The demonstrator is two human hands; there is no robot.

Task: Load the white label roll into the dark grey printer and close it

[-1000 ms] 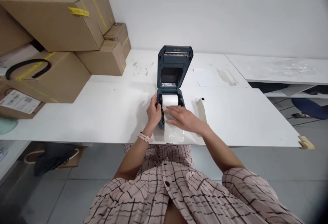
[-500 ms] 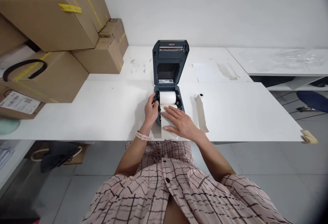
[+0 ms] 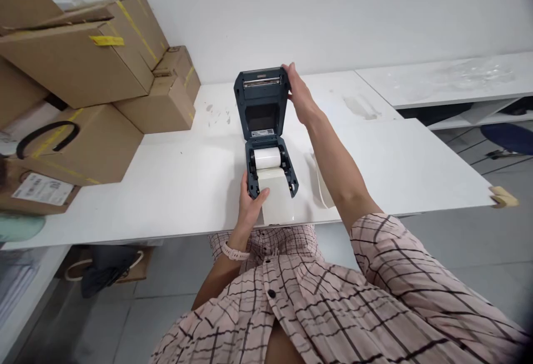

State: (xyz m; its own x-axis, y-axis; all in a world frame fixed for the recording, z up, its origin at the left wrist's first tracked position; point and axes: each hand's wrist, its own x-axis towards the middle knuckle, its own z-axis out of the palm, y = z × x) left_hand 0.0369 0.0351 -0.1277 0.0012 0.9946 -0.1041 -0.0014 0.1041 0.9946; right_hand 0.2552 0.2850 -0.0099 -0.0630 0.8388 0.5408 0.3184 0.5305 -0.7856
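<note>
Printer (image 3: 263, 141) has its roll (image 3: 267, 157) seated but lid (image 3: 261, 100) unclosed, right hand (image 3: 300, 96) gripping it, left hand (image 3: 250, 207) clasping the base (image 3: 289, 167).

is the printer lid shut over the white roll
No, the lid stands raised with the right hand at its upper corner, leaving the white roll exposed.

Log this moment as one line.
left hand: on printer front, thumb over strip | right hand: on lid edge | lid: open | roll: in printer
</note>
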